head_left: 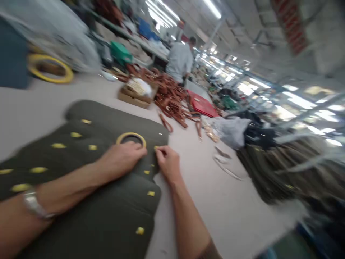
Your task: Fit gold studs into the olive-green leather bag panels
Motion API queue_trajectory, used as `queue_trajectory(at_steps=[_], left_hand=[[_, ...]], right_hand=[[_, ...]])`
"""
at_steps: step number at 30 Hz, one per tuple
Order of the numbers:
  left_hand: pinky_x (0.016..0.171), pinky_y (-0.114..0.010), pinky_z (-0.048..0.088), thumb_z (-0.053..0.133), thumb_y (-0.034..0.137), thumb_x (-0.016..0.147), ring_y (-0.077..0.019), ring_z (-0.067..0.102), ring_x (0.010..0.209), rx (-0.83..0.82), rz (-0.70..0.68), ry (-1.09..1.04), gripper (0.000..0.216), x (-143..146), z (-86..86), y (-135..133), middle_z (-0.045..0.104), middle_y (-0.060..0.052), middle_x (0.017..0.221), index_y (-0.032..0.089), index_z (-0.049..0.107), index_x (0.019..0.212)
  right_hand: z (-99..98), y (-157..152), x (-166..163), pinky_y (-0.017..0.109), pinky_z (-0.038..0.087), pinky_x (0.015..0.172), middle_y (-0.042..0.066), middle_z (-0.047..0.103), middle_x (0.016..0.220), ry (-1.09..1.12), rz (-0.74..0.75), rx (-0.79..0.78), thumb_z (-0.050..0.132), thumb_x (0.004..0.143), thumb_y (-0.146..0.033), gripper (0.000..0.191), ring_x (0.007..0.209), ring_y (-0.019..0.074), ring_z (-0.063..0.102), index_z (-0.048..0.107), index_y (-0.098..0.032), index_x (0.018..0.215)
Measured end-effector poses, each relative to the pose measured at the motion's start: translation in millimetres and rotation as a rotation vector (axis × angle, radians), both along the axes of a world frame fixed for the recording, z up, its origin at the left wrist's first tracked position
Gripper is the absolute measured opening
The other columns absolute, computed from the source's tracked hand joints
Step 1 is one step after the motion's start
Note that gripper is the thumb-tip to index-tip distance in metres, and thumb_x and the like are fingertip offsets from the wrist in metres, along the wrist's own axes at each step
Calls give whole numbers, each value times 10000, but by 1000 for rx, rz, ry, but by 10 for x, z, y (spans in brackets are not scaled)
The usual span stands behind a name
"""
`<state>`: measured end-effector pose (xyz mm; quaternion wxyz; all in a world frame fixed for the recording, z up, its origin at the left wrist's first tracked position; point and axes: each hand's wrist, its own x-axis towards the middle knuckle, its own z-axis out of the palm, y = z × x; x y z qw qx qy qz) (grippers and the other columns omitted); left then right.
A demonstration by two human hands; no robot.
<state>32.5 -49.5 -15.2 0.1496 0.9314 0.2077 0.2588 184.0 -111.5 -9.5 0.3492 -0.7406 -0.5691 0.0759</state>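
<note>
A dark olive fabric piece lies flat on the pale table before me, dotted with several small bits of yellow tape. My left hand is closed on the near side of a roll of yellow tape, whose lower part it hides. To its right, my right hand pinches a small piece of yellow tape between thumb and forefinger, at the fabric's right edge.
A second yellow tape roll lies at the back left. Brown straps heap behind a small cardboard box. Farther right are a red item, scissors and stacked dark fabric. A person stands beyond the table.
</note>
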Motion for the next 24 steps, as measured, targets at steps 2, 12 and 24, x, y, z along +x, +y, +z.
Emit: queue_trajectory(at_steps=[2,12,24], left_hand=[[651,-280,467,459,69,885,-186,543,781,132,97,258,184,-280,69,53,608,-39,826,169,611,861],[677,-336,456,461,134,890,-230,558,837,200,94,299,106,-263,88,19,620,-78,893,170,559,909],[713,-259,469,455,244,961,-161,609,860,148,-7,114,121,-331,105,147,642,-23,950,189,551,1009]], right_hand=[[-125,79,34,293,475,717,45,739,797,30,15,57,563,842,-275,178,728,186,667,712,-192,794],[-172,174,49,303,446,720,69,723,794,-80,13,13,517,827,-403,294,708,196,645,719,-189,818],[4,-22,69,268,418,548,17,689,639,24,220,-331,594,791,-367,212,586,174,611,712,-204,727]])
